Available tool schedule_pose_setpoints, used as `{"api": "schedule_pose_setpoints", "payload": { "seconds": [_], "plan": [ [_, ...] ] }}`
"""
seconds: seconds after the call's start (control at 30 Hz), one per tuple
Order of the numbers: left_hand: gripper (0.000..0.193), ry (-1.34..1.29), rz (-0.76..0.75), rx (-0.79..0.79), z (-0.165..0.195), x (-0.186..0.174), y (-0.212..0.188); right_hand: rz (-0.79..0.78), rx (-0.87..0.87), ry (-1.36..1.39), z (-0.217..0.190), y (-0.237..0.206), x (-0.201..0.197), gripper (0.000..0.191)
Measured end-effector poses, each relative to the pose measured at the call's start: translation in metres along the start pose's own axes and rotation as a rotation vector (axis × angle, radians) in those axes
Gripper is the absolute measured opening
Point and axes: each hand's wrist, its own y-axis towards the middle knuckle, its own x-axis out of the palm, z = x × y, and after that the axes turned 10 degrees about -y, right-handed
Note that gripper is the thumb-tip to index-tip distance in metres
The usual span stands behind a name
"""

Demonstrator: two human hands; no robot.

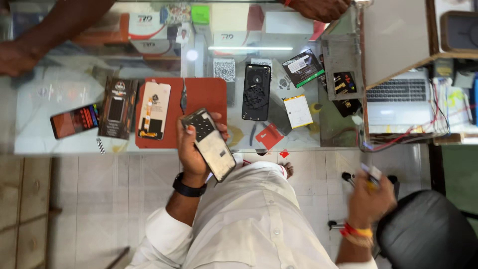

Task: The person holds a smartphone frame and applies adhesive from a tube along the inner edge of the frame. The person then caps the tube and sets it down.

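Opened phone point(209, 144) held over near edge of glass counter point(59, 89), just below red mat point(206, 94). Left hand point(191, 149) clamped round its left side, thumb on top, wrist bent upward. Right hand point(368, 197) well right of counter edge, over tiled floor point(114, 199) beside black chair point(428, 229), blurred, fingers closed on small tool point(372, 174). Black phone back point(257, 92) beyond mat's right edge.
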Motion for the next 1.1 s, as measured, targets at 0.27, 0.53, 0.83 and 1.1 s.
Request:
{"api": "schedule_pose_setpoints", "payload": {
  "seconds": [0.27, 0.53, 0.83, 1.1],
  "plan": [
    [0.032, 0.034, -0.100, -0.055, 0.047, -0.017, 0.000, -0.249, 0.014, 0.164, -0.169, 0.036, 0.041, 0.030],
    [0.034, 0.160, 0.069, 0.083, 0.087, -0.041, 0.002, -0.366, -0.013, -0.001, -0.206, 0.079, 0.081, 0.036],
    [0.031, 0.126, 0.228, 0.002, 0.077, -0.042, 0.044, -0.583, -0.168, 0.546, -0.227, 0.089, 0.086, 0.032],
    [0.033, -0.183, 0.172, -0.274, 0.032, -0.054, 0.096, -1.323, 0.423, 1.297, -0.255, 0.067, 0.096, 0.043]
  ]
}}
